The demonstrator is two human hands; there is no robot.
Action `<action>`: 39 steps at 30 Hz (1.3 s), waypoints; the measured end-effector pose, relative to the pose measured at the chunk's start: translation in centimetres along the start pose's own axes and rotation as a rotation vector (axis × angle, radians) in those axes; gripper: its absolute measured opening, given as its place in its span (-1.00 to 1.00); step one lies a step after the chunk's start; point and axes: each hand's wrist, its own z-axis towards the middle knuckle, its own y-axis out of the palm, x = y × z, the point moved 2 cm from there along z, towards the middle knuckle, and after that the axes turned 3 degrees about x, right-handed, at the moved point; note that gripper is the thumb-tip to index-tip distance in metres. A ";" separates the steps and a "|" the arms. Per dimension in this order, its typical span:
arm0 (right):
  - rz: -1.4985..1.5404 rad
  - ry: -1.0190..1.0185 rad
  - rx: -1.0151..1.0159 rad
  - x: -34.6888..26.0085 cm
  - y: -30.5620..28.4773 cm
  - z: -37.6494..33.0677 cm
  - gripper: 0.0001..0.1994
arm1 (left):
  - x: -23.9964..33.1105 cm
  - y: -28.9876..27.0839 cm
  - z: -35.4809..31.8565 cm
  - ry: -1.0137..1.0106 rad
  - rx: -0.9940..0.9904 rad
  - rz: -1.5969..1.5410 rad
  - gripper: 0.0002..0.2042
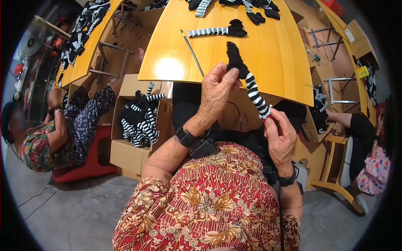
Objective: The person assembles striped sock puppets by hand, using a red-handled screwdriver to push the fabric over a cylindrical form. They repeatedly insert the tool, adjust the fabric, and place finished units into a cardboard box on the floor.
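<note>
A knitted sock (255,93) with a black foot and black-and-white stripes is stretched between my hands, above the near edge of the yellow table (167,50). My left hand (218,85) is closed, pinching the black part near the heel, and the toe end points up and away. At the lower right, my right hand (280,131) pinches the pale cuff between thumb and fingers. Beyond them a grey-striped knitted piece (215,31) with a bunched black end lies flat. A thin dark stick (191,52) rests on the table left of my hands.
Further striped pieces (251,10) lie at the table's far end. Cardboard boxes of striped knitwear stand at the left (140,119) and right (320,106). One person (63,129) sits at a left table, another (368,154) at the right beside a wooden chair (335,167).
</note>
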 end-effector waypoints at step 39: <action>0.340 0.295 -0.258 0.5 -5.7 -0.6 -0.68 | 3.4 -4.2 2.3 0.058 -0.262 0.223 -0.82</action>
